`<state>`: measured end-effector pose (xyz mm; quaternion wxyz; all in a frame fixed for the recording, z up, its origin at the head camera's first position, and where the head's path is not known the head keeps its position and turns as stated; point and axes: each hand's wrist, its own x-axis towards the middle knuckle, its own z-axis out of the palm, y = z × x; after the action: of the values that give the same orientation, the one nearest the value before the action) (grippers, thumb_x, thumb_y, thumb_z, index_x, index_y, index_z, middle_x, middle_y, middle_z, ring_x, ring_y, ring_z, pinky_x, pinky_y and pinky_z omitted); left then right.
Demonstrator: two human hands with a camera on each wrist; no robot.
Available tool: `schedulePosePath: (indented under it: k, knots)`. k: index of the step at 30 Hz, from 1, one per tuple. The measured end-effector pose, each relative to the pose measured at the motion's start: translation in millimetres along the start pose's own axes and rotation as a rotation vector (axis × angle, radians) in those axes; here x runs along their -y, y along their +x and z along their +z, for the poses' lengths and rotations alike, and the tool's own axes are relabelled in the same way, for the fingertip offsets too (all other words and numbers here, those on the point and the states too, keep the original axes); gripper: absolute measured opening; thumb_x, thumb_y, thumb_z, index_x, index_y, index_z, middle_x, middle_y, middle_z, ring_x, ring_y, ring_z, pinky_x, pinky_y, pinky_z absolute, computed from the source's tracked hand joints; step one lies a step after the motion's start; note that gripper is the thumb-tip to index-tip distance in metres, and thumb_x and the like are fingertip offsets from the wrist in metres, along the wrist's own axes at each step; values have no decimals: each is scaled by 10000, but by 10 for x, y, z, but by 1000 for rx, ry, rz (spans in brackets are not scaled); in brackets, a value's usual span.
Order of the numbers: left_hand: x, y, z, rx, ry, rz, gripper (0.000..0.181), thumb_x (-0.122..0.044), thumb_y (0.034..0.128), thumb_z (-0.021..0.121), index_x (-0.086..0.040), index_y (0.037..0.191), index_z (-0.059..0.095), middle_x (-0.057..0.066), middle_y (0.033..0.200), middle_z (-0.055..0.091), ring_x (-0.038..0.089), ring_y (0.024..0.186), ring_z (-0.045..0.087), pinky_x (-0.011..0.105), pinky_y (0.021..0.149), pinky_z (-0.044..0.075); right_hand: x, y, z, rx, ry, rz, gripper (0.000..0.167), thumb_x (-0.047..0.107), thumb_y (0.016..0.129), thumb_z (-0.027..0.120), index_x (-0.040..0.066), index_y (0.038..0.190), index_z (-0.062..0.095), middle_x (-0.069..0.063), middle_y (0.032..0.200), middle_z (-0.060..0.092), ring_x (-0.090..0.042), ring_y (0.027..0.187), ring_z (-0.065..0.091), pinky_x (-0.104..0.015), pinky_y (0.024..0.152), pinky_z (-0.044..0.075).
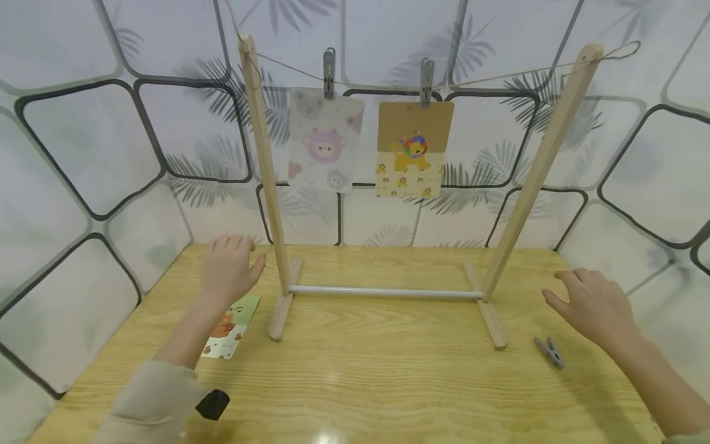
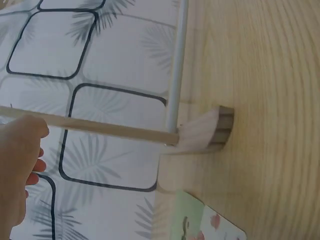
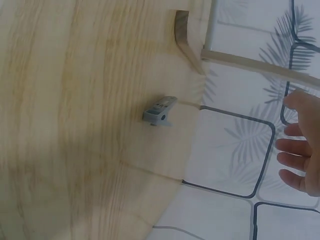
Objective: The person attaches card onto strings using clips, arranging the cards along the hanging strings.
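My left hand (image 1: 230, 269) hovers just left of the wooden frame's left post (image 1: 265, 166), fingers loosely bent and holding nothing. Partly under that forearm lies a green and white card (image 1: 238, 320) on the table. To the right of the frame, my right hand (image 1: 598, 306) is raised with relaxed, empty fingers. Below it a grey clip (image 1: 549, 353) rests on the table; the right wrist view shows this clip (image 3: 160, 111) too. From the string hang a pale card with a pink animal (image 1: 324, 142) and a brown and yellow lion card (image 1: 415, 151), each held by a grey clip.
A white rod (image 1: 383, 291) joins the frame's two wooden feet on the table (image 1: 355, 388). The right post (image 1: 540, 172) leans outward. A black object (image 1: 213, 404) sits beside my left sleeve. Patterned walls stand behind and at both sides.
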<state>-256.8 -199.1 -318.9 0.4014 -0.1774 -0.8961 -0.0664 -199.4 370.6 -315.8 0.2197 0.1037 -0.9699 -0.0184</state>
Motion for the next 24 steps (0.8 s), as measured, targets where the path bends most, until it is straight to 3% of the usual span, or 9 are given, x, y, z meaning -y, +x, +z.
schedulePosePath:
  k: [4,9,16,24]
  knots:
    - [137,-137,38,148,19,-91,249,-190,799,656,37,889,607,190,857,613,382,846,536,496,756,397,-68,-50,54,75,-7,55,496,310,828,657,-118,1065,576,-318,973,576,-469,816,534,-519,571,432]
    - [257,-266,56,288,28,-146,286,-212,824,635,48,938,600,211,928,618,395,921,540,504,798,386,-160,-110,130,183,1,93,593,414,852,610,-127,1088,548,-318,956,568,-479,796,531,-511,547,441]
    - [357,-389,93,361,44,-148,332,-240,823,647,45,983,586,210,949,607,403,915,544,507,775,386,-244,-190,240,301,70,143,691,480,865,566,-156,1131,510,-367,1015,532,-529,848,511,-543,578,444]
    - [466,-499,169,447,54,-150,351,-164,823,636,82,1058,551,268,1030,580,441,983,516,541,822,380,-267,-297,377,373,75,117,611,399,903,540,-172,1116,496,-400,1031,527,-536,843,538,-525,588,469]
